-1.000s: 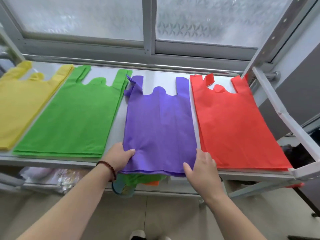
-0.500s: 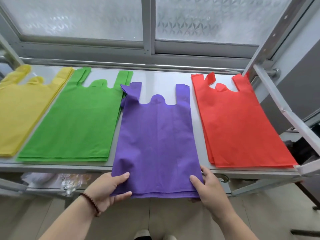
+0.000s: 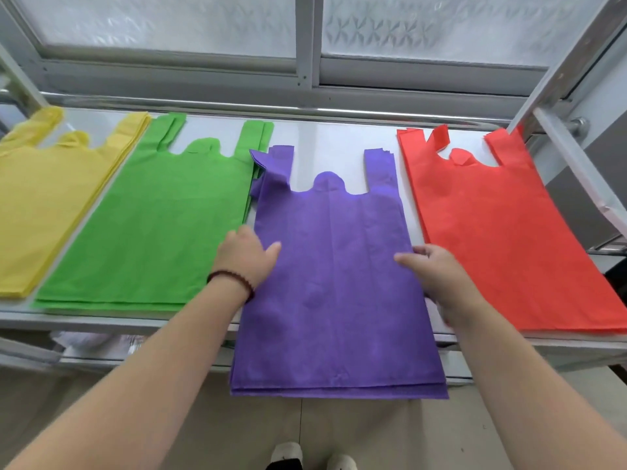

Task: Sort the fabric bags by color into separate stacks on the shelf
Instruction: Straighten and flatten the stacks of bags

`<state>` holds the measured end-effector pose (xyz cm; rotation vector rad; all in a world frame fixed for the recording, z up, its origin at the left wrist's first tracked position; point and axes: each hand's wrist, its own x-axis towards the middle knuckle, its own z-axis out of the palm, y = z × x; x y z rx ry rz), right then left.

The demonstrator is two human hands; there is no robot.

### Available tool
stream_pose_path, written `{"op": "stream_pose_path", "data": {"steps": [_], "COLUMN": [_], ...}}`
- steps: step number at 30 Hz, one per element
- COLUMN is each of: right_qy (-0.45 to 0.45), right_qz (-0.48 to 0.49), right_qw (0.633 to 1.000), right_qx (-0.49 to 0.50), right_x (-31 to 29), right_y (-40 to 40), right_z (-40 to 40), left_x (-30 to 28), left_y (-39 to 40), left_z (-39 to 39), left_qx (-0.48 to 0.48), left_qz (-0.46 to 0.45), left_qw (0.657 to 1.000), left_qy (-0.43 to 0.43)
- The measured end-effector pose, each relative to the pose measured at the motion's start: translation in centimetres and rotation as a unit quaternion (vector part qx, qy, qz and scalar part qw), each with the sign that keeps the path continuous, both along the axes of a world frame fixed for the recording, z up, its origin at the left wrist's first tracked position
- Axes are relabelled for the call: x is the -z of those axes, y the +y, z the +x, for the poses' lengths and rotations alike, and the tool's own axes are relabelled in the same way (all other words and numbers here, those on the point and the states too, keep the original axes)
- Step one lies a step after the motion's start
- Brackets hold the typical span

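Four colour stacks of fabric bags lie side by side on the grey shelf [image 3: 325, 144]: yellow bags [image 3: 44, 201] at the far left, then green bags [image 3: 159, 225], purple bags [image 3: 336, 283] and red bags [image 3: 502, 239]. The purple stack hangs well over the shelf's front edge, toward me. My left hand [image 3: 244, 256], with a bead bracelet on the wrist, grips the purple stack's left edge, thumb on top. On the stack's right edge my right hand [image 3: 437, 273] holds on the same way, thumb over the fabric. The fingers of both hands are mostly hidden.
A frosted window [image 3: 305, 25] runs behind the shelf. A slanted metal upright [image 3: 556, 79] stands at the right end. Below the shelf lies a lower shelf with white clutter [image 3: 98, 344]. My shoes [image 3: 288, 452] show on the floor.
The purple stack has slid toward me, past the shelf's front edge. Both hands have moved from the stack's bottom edge up to its left and right sides.
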<state>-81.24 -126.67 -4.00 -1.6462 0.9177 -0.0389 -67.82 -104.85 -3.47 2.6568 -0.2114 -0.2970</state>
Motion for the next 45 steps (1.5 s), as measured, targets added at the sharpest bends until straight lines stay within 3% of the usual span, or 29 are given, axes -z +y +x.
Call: {"op": "stream_pose_path", "data": {"steps": [7,12,15,19,20,24,29,34,37,40,45], "right_qy": [-0.02,-0.044,-0.084,-0.104,-0.105,-0.106,-0.101,-0.061,-0.022,0.025,0.115], "right_qz": [0.047,0.08,0.073,0.049,0.043,0.031,0.036,-0.016,-0.102,-0.154,-0.102], "right_qw": [0.997,0.996,0.993,0.992,0.992,0.992,0.994,0.998,0.994,0.988,0.988], "right_qx": [0.054,-0.01,-0.04,-0.05,-0.054,-0.063,-0.038,-0.019,-0.03,-0.015,-0.007], "right_x": [0.4,0.8,1.5,2.2,2.2,2.4,2.5,2.4,2.0,1.4,0.6], "right_y": [-4.4,-5.6,-5.9,-6.0,-6.0,-5.9,-5.5,-5.0,-4.5,-4.2,-2.7], "right_z": [9.2,10.4,9.6,9.0,9.0,9.0,9.1,9.7,10.0,9.9,4.9], "left_x": [1.1,1.0,0.6,0.1,0.1,1.0,1.3,0.9,0.8,1.5,1.5], "left_y": [-4.6,-5.7,-5.9,-6.0,-6.1,-6.3,-7.1,-8.5,-8.9,-8.0,-0.6], "left_z": [8.2,10.2,10.8,11.9,12.0,12.9,12.0,10.4,9.7,7.9,-1.8], "left_qx": [-0.125,-0.117,-0.029,0.161,0.17,0.026,-0.103,-0.043,-0.033,-0.098,-0.089], "left_qz": [-0.223,-0.3,-0.31,-0.265,-0.247,-0.17,-0.049,0.109,0.128,0.077,0.058], "left_qw": [0.966,0.939,0.936,0.938,0.942,0.979,0.993,0.993,0.991,0.991,0.994], "left_qy": [0.037,0.121,0.164,0.153,0.153,0.107,0.015,0.01,0.033,0.053,0.007]}}
